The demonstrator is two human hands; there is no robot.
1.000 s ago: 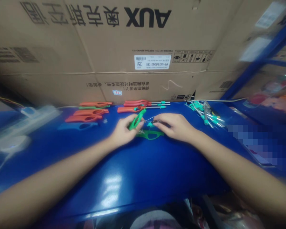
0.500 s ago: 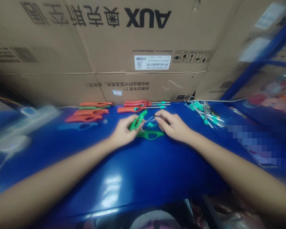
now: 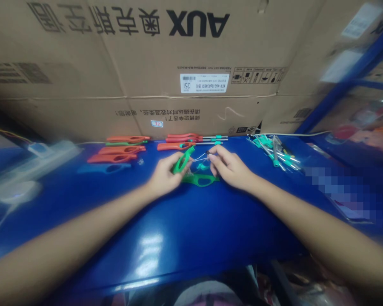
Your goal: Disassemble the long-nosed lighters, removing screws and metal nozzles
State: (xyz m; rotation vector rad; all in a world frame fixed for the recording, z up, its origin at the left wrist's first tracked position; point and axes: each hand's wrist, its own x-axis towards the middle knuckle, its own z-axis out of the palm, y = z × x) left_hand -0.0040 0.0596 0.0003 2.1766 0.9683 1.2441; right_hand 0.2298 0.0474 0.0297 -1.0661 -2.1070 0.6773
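Observation:
My left hand (image 3: 166,173) is closed on a bright green handle shell (image 3: 180,160) with an oval hole, held tilted above the blue table (image 3: 191,229). Between the fingertips of my right hand (image 3: 228,166) is a small black part (image 3: 208,152). Thin pale wires (image 3: 199,157) run from it toward the shell and my left fingertips. A second green shell (image 3: 204,180) lies on the table just below and between my hands. Beyond it is a small teal piece (image 3: 201,166), partly blurred.
Orange shells (image 3: 113,158) and a blue one (image 3: 107,168) lie at the left. Red handles with metal rods (image 3: 181,138) lie at the back, before a cardboard sheet (image 3: 121,55). Teal-and-metal rods (image 3: 276,155) are piled at the right; a power strip (image 3: 35,168) stands far left.
The green shell in my left hand has tilted and shifted slightly left. My right fingertips and the black part have moved slightly up and away, and the wires show more clearly.

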